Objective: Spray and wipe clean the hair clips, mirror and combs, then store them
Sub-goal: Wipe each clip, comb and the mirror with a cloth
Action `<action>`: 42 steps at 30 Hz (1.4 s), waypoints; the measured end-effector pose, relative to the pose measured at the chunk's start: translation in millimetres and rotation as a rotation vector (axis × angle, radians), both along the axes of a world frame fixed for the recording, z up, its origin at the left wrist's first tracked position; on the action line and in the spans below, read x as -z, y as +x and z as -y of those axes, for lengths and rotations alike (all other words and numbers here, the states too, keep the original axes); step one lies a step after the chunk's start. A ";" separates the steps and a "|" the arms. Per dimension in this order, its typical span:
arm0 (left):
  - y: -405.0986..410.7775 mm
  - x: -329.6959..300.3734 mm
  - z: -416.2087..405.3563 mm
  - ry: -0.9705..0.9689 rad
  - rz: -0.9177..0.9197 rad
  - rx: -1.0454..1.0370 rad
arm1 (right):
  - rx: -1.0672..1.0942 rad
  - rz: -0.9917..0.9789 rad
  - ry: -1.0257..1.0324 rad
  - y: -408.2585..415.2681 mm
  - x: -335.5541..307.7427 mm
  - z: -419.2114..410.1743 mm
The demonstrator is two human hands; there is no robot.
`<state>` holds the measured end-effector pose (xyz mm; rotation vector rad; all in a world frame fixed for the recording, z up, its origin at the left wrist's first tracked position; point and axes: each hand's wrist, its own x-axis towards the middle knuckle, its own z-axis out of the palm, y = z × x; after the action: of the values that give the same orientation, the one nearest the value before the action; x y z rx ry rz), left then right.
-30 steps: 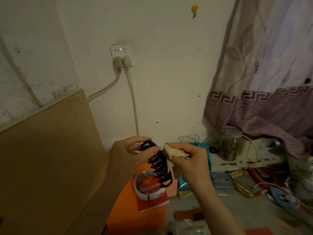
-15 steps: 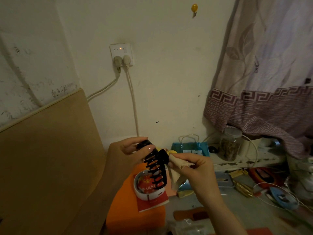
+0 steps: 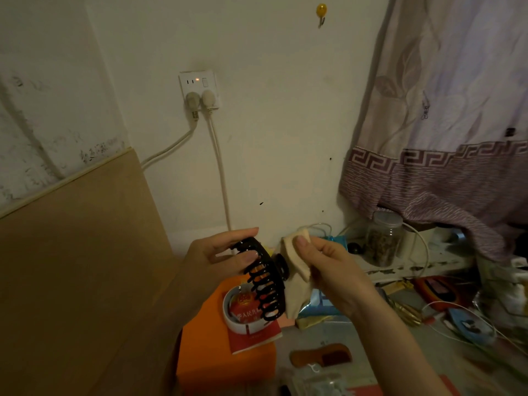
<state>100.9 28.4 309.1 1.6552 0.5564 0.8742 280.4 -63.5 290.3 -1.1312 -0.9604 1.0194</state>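
Observation:
A large black claw hair clip (image 3: pixel 264 278) is held up in front of me, its teeth pointing down and left. My left hand (image 3: pixel 217 257) grips its top end between thumb and fingers. My right hand (image 3: pixel 328 267) pinches a folded beige cloth (image 3: pixel 297 270) just right of the clip, touching its hinge side. Below, a white ring-shaped item (image 3: pixel 243 321) lies on a red booklet (image 3: pixel 254 335) atop an orange box (image 3: pixel 217 355). A brown wooden comb (image 3: pixel 320 357) lies on the grey surface.
A wooden board (image 3: pixel 71 267) leans along the left. On the wall a socket (image 3: pixel 200 87) holds two plugs, with cables hanging down. A clear jar (image 3: pixel 383 241), blue packets (image 3: pixel 320 304), wires and clutter fill the right side under a patterned curtain (image 3: pixel 443 124).
The cloth has slid from the clip's upper teeth to its right side near the hinge. My left hand turned the clip slightly, bringing its back toward the cloth.

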 end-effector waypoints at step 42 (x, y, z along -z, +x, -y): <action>8.5 26.7 0.6 -0.160 0.063 0.028 | 0.036 -0.128 -0.020 -9.4 34.3 0.3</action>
<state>109.4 27.8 282.4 1.4826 0.5447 0.8366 271.0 -63.8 256.1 -1.0822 -0.8265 1.0610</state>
